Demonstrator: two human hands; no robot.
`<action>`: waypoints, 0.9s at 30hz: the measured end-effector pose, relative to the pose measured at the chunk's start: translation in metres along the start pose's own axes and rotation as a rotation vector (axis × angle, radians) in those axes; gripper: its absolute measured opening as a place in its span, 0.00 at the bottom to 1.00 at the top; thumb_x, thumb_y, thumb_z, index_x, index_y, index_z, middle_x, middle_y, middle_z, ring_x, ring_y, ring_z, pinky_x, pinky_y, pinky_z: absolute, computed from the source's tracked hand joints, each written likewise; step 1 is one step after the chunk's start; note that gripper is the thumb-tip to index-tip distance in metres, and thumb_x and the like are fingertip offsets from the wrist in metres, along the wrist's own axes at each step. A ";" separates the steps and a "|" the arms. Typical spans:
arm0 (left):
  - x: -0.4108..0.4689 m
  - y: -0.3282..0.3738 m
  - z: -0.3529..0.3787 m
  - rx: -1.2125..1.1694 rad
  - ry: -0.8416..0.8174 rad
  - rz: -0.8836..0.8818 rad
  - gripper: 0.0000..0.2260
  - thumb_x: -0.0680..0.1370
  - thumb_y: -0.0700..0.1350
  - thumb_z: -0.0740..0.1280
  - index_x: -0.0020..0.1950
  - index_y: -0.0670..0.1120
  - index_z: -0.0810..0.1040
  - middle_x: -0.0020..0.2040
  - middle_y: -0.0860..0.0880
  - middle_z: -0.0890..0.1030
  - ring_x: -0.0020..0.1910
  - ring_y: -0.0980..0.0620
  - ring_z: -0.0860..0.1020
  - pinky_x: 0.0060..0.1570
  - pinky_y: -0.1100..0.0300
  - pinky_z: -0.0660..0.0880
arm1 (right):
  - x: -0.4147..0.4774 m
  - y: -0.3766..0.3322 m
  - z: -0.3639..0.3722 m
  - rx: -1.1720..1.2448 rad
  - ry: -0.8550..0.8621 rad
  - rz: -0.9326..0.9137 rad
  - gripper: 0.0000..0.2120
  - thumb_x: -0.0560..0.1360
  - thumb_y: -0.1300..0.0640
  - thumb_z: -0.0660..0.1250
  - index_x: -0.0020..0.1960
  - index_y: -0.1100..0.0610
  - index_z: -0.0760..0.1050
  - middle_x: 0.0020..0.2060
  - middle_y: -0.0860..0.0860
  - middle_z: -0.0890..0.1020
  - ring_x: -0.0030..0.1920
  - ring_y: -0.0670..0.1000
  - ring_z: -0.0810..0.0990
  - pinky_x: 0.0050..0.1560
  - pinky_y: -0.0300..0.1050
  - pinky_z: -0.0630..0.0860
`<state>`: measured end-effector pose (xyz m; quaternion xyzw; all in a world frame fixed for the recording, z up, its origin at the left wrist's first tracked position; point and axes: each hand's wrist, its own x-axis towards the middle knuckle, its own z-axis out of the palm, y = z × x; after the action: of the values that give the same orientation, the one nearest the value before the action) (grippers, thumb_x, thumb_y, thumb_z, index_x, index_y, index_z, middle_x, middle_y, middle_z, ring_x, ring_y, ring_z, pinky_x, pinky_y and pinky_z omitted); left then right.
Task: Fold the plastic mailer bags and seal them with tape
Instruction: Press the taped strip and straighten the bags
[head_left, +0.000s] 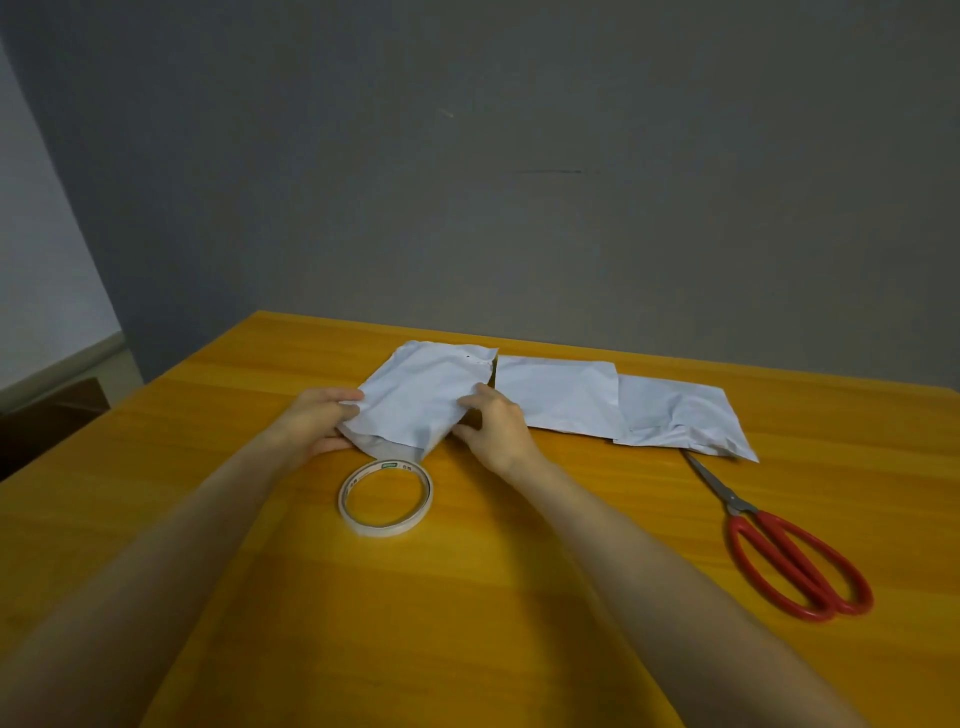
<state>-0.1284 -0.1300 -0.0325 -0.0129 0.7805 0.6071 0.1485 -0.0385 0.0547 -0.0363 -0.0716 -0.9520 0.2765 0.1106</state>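
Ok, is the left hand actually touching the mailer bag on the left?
Touching. The head view shows the left hand pinching the left mailer bag at its left edge, thumb on top.

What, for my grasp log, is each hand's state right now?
Left hand: closed, holding the left edge of the leftmost mailer bag.
Right hand: closed, holding that bag's right edge.

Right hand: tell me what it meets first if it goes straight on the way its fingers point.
The leftmost mailer bag: the right hand grips its right edge, fingers pointing left and slightly away. Farther along that line is probably the left hand, gripping the opposite edge.
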 end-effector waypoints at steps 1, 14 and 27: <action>0.000 0.001 0.001 -0.021 -0.028 -0.008 0.17 0.78 0.35 0.62 0.67 0.44 0.72 0.70 0.42 0.68 0.63 0.42 0.73 0.55 0.51 0.77 | 0.002 0.000 0.000 0.013 0.009 0.011 0.16 0.78 0.59 0.64 0.65 0.60 0.74 0.72 0.58 0.65 0.72 0.56 0.63 0.70 0.44 0.58; -0.009 0.028 0.007 -0.425 -0.154 -0.119 0.26 0.76 0.25 0.57 0.72 0.40 0.63 0.67 0.37 0.69 0.56 0.42 0.76 0.51 0.49 0.75 | 0.001 0.002 0.006 -0.055 -0.177 -0.031 0.30 0.76 0.71 0.59 0.74 0.52 0.60 0.77 0.55 0.53 0.75 0.57 0.55 0.72 0.49 0.58; -0.010 0.033 -0.008 -0.432 -0.205 -0.159 0.21 0.77 0.27 0.56 0.70 0.36 0.65 0.66 0.35 0.71 0.56 0.42 0.78 0.51 0.51 0.77 | 0.008 -0.003 -0.003 0.176 0.156 0.012 0.10 0.78 0.61 0.62 0.54 0.65 0.79 0.65 0.58 0.74 0.70 0.53 0.67 0.68 0.41 0.61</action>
<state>-0.1275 -0.1308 0.0029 -0.0440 0.6101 0.7444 0.2678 -0.0455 0.0553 -0.0309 -0.0885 -0.9120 0.3534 0.1884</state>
